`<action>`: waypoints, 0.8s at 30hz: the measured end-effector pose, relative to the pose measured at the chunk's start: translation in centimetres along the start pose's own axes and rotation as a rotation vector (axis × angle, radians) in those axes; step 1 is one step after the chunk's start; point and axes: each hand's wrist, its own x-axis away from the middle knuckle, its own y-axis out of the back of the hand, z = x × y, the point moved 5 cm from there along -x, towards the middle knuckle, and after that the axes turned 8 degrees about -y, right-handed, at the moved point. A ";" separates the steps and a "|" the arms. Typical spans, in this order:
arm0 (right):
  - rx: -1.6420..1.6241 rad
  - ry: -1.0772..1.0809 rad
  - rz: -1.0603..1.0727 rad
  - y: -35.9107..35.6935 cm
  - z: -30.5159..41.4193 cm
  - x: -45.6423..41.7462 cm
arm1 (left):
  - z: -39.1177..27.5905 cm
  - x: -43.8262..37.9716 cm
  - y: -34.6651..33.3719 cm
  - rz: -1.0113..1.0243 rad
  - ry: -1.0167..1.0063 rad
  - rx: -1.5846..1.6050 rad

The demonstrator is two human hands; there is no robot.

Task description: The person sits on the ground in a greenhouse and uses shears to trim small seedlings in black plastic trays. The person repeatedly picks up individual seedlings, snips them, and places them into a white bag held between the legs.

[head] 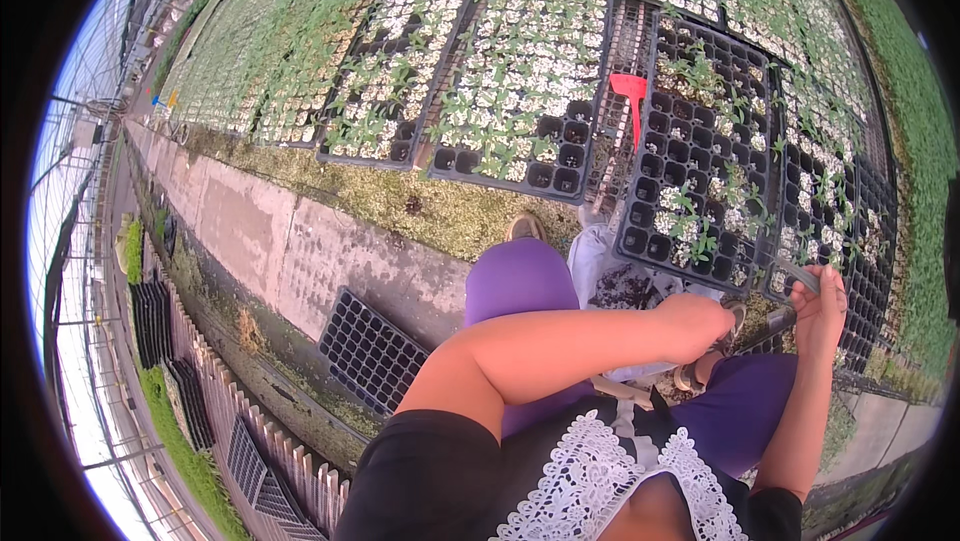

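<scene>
My left hand [690, 325] lies beyond the front edge of a black plastic plug tray [637, 260], over the bag; its fingers are folded under, and what they hold is hidden. My right hand [821, 305] pinches the end of a thin flat grey tool [799, 274], perhaps tweezers, whose other end points towards that tray's lower right corner. Green seedlings [684, 222] in white-flecked growing mix fill some of the tray's cells, and many cells hold no plant. A red plastic scoop-shaped tool [634, 91] lies on the bench mesh to the left of the tray.
More seedling trays [517, 76] cover the bench. A whitish bag [589, 260] with dark soil stands between my knees. At lower left, an unplanted tray [371, 346] rests beside the concrete walkway [247, 215]; stacked black trays [150, 323] stand beyond a picket-like edge.
</scene>
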 end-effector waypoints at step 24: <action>-0.071 0.007 -0.017 6.1 0.9 -1.9 | 1.0 0.1 -1.3 0.204 0.156 -0.215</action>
